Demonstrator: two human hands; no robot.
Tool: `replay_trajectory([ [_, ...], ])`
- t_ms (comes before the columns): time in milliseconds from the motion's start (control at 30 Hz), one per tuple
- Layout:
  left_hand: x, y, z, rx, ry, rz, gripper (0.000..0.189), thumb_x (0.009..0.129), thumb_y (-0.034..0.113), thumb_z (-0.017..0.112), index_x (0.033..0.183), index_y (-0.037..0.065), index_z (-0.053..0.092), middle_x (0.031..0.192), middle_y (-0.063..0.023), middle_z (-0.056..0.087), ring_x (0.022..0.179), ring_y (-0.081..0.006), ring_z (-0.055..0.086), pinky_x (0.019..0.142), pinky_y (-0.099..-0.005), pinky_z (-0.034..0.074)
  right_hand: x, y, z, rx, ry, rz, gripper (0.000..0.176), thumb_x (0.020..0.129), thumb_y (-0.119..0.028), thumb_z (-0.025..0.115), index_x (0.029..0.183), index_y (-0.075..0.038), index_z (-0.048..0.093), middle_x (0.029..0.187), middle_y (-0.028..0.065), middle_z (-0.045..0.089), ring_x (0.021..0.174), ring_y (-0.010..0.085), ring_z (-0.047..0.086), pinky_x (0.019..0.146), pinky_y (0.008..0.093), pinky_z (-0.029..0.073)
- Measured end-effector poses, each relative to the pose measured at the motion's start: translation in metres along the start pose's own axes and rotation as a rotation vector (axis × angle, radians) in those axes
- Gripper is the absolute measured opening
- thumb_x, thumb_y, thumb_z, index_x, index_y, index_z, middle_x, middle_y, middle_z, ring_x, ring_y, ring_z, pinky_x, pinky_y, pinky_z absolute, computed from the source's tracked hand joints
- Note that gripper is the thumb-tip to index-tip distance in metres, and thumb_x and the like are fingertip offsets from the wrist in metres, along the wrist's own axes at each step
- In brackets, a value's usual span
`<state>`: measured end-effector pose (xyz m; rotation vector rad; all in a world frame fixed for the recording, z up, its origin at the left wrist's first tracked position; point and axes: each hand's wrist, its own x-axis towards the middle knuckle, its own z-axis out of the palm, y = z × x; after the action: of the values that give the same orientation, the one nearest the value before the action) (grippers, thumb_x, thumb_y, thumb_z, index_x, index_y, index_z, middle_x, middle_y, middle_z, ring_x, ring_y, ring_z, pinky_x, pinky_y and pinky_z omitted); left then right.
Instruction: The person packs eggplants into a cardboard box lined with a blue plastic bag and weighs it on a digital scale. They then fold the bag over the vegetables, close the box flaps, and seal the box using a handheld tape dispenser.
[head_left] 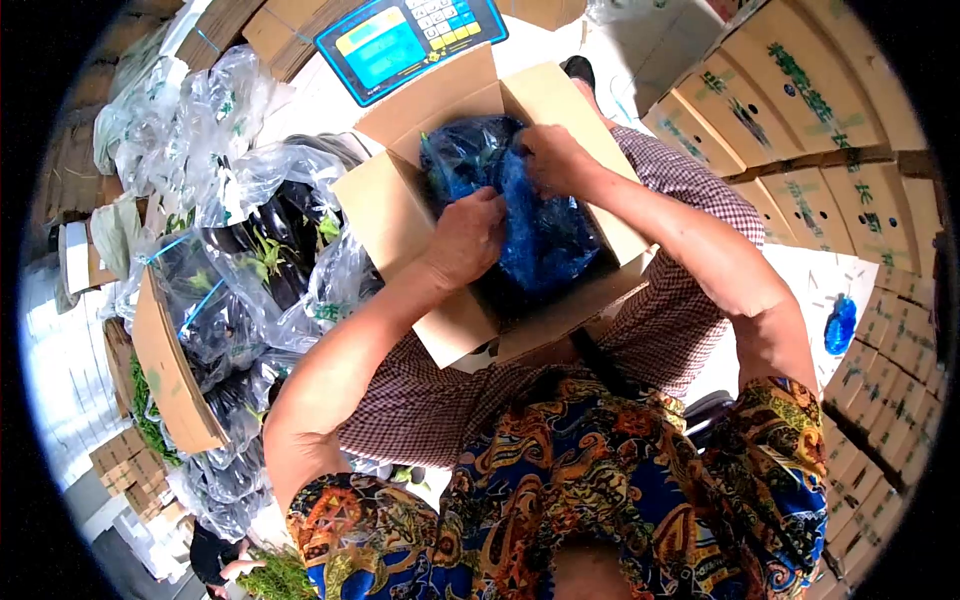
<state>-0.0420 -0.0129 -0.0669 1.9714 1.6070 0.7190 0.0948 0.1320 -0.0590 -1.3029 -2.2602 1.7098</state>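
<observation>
An open cardboard box [375,205] stands between my knees with its flaps spread outward. Inside it lies a blue plastic bag [545,235] over dark contents, probably eggplants. My left hand [468,238] is closed on the left edge of the blue bag, fingers curled inward. Across from it, my right hand [556,160] pinches the bag's upper right part. Both hands are over the box opening, a short gap apart. The bottom of the box is hidden by the bag and shadow.
A scale display [385,52] stands beyond the box. Clear bags of eggplants [285,230] lie at the left, partly in another carton [165,360]. Stacked cartons [790,100] line the right. A blue bundle [840,325] lies nearby. Another person [212,555] is at lower left.
</observation>
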Motion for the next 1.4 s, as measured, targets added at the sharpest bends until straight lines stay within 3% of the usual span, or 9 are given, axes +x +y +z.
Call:
replay_trajectory([
  [167,-0.006,-0.007,0.006,0.062,-0.059,-0.087,0.028,0.075,0.008,0.063,0.102,0.002,0.061,0.095,-0.0206,0.061,0.091,-0.0406,0.059,0.078,-0.0459,0.048,-0.018,-0.026,-0.057,-0.256,0.301,-0.121,0.017,0.092,-0.013,0.05,0.096,-0.003,0.064,0.079,0.0084,0.067,0.064,0.0136,0.064,0.057,0.0277,0.054],
  [367,-0.008,-0.001,-0.002,-0.089,-0.058,-0.131,0.028,0.074,0.011,0.063,0.1,0.001,0.061,0.091,-0.0201,0.059,0.087,-0.0395,0.058,0.078,-0.045,0.048,-0.102,-0.046,-0.024,-0.597,-0.077,-0.062,0.05,0.085,-0.047,0.066,0.1,-0.001,0.057,0.067,0.0143,0.061,0.057,0.0148,0.061,0.048,0.0289,0.049],
  [533,-0.01,0.008,0.001,-0.068,-0.063,-0.127,0.021,0.076,0.017,0.062,0.094,0.006,0.062,0.087,-0.0181,0.06,0.086,-0.0393,0.06,0.075,-0.0478,0.049,-0.069,0.013,0.01,-0.393,-0.023,-0.223,0.036,0.087,-0.033,0.063,0.085,0.003,0.062,0.068,0.0207,0.063,0.063,0.0333,0.063,0.063,0.0393,0.053],
  [667,-0.014,0.007,-0.001,-0.188,-0.092,-0.266,0.026,0.077,0.018,0.063,0.097,0.001,0.061,0.088,-0.0219,0.06,0.084,-0.0389,0.06,0.076,-0.0452,0.048,-0.046,-0.008,-0.04,-0.784,0.388,-0.224,0.023,0.083,-0.011,0.053,0.102,-0.005,0.065,0.076,0.0239,0.064,0.073,0.036,0.066,0.068,0.0432,0.054],
  [833,-0.013,0.004,0.003,-0.082,-0.041,-0.128,0.02,0.078,0.02,0.061,0.087,0.003,0.059,0.084,-0.0208,0.061,0.081,-0.0412,0.06,0.072,-0.0488,0.048,-0.083,-0.022,-0.054,-0.743,0.118,-0.17,0.049,0.089,-0.04,0.059,0.115,0.001,0.052,0.088,0.0265,0.064,0.086,0.0444,0.062,0.076,0.0473,0.051],
  [1000,-0.012,0.002,0.005,-0.061,-0.049,-0.102,0.018,0.077,0.02,0.059,0.087,0.004,0.059,0.081,-0.0203,0.06,0.079,-0.041,0.059,0.07,-0.0498,0.048,-0.108,-0.019,-0.015,-0.889,-0.359,-0.323,0.057,0.08,-0.051,0.067,0.105,0.001,0.061,0.084,0.015,0.068,0.074,0.0262,0.066,0.066,0.0384,0.057],
  [1067,-0.012,0.008,0.0,-0.012,-0.114,-0.113,0.022,0.077,0.02,0.061,0.092,0.003,0.06,0.083,-0.0213,0.059,0.082,-0.0408,0.059,0.072,-0.0485,0.048,-0.099,-0.003,0.002,-1.052,-0.519,-0.284,0.019,0.082,-0.019,0.068,0.094,-0.004,0.068,0.081,0.014,0.067,0.077,0.028,0.068,0.068,0.0389,0.057],
  [1133,-0.013,0.012,-0.004,-0.018,-0.12,-0.116,0.021,0.077,0.018,0.06,0.092,0.004,0.059,0.083,-0.0212,0.058,0.081,-0.0416,0.058,0.072,-0.0497,0.047,-0.097,-0.015,0.0,-0.948,-0.415,-0.126,0.02,0.07,-0.003,0.062,0.089,-0.006,0.068,0.085,0.0148,0.068,0.082,0.0347,0.066,0.071,0.0396,0.056],
  [1400,-0.016,0.023,0.007,0.102,-0.138,-0.06,0.013,0.077,0.012,0.058,0.089,0.007,0.059,0.084,-0.0178,0.06,0.075,-0.0378,0.062,0.065,-0.0488,0.051,-0.061,0.016,-0.023,-0.779,0.078,-0.409,0.021,0.064,0.002,0.059,0.084,0.001,0.063,0.076,0.0219,0.063,0.074,0.0378,0.064,0.069,0.0413,0.053],
])
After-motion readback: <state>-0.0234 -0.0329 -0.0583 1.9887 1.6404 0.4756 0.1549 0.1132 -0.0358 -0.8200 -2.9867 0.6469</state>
